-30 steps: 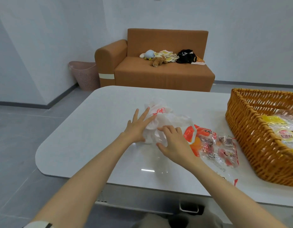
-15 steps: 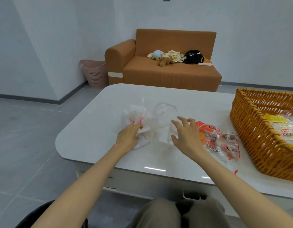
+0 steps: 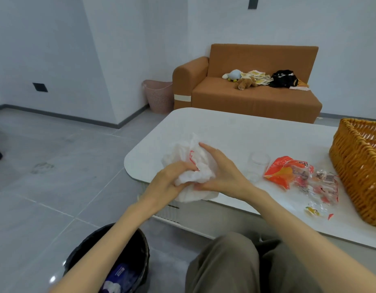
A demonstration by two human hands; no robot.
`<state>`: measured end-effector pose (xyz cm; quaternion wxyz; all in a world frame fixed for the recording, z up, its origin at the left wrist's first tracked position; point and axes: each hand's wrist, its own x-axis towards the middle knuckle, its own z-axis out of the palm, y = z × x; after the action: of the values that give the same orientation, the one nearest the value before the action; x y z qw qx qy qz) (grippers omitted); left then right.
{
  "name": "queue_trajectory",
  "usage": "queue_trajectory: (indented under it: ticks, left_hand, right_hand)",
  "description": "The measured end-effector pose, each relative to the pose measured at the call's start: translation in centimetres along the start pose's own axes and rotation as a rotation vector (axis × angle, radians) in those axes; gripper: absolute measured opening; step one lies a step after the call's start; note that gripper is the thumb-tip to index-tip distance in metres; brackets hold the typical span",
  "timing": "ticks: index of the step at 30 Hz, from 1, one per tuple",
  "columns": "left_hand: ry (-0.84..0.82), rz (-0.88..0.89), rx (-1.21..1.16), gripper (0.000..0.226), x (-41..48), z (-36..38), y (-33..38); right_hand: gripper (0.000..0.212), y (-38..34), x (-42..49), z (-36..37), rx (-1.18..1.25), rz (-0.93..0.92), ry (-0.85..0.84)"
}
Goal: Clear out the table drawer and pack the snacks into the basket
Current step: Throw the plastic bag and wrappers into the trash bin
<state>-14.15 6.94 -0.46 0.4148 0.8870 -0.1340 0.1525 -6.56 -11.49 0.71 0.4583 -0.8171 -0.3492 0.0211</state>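
Observation:
A crumpled white plastic bag (image 3: 191, 166) with red print is bunched at the near left corner of the white table (image 3: 246, 132). My left hand (image 3: 166, 187) grips its lower part, and my right hand (image 3: 221, 174) presses it from the right with the index finger stretched over the top. An orange and clear snack packet (image 3: 299, 174) lies on the table to the right. The woven wicker basket (image 3: 356, 166) stands at the far right edge, with something yellow just visible inside.
A clear plastic cup (image 3: 258, 166) stands between the bag and the snack packet. A black waste bin (image 3: 111, 259) with a blue wrapper inside sits on the floor under my left arm. An orange sofa (image 3: 252, 96) and a pink bin (image 3: 159, 96) stand beyond the table.
My right hand has moved left from beside the snack packet onto the white bag. Both hands have squeezed the bag into a tighter bundle at the table's edge. The view has swung left and down.

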Motion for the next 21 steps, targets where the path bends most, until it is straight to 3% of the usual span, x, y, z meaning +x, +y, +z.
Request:
queue_trajectory:
  ticks: [2, 4, 9, 12, 14, 17, 21]
  left_hand:
    - [0.044, -0.001, -0.114, 0.018, -1.5, -0.3, 0.7]
    - [0.091, -0.009, -0.151, 0.031, -2.7, -0.8, 1.5]
    - [0.202, -0.095, -0.078, 0.084, -5.2, -2.7, 1.5]
    - [0.069, -0.299, -0.106, 0.115, -5.7, -3.4, 0.3]
    - [-0.051, -0.334, -0.22, 0.126, -6.6, -3.2, -0.5]
    - [-0.078, -0.328, -0.311, 0.122, -7.9, -3.0, -1.4]
    - [-0.024, -0.331, -0.351, 0.075, -9.2, -3.0, -1.3]
  right_hand:
    - [0.049, -1.0, -0.9, 1.0, 0.06, -0.024, -0.023]
    - [0.029, -1.5, -1.7, 1.7, 0.029, -0.043, -0.029]
    - [0.019, -1.9, -2.9, 2.3, -0.074, -0.07, -0.011]
    - [0.023, -3.0, -3.7, 3.9, -0.171, -0.192, -0.099]
    - [0.028, -3.7, -4.0, 5.2, -0.202, -0.195, -0.131]
    - [0.043, -3.8, -4.3, 6.8, -0.252, -0.192, -0.161]
    - [0.025, -4.0, -4.5, 8.9, -0.19, -0.246, -0.154]
